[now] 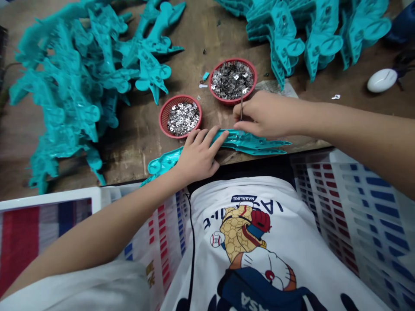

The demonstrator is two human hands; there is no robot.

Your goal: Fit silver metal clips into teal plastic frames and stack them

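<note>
A long teal plastic part (241,141) lies along the near edge of the table. My left hand (201,154) rests across its middle, fingers spread over the top and holding it against the table. Pinched between the fingertips of my right hand (267,114) is a thin metal rod (241,108), upright just above the part; its lower end is hard to make out. Beyond the hands stand two red plastic baskets. The left basket (163,122) holds small flat silver metal clips, and the right basket (253,71) holds darker metal clips.
A big heap of teal plastic parts (71,77) covers the left of the table. More teal parts (282,39) stand stacked at the back right. A white oval object (382,80) and a loose clip (336,96) lie at right. White plastic crates (366,207) flank my lap.
</note>
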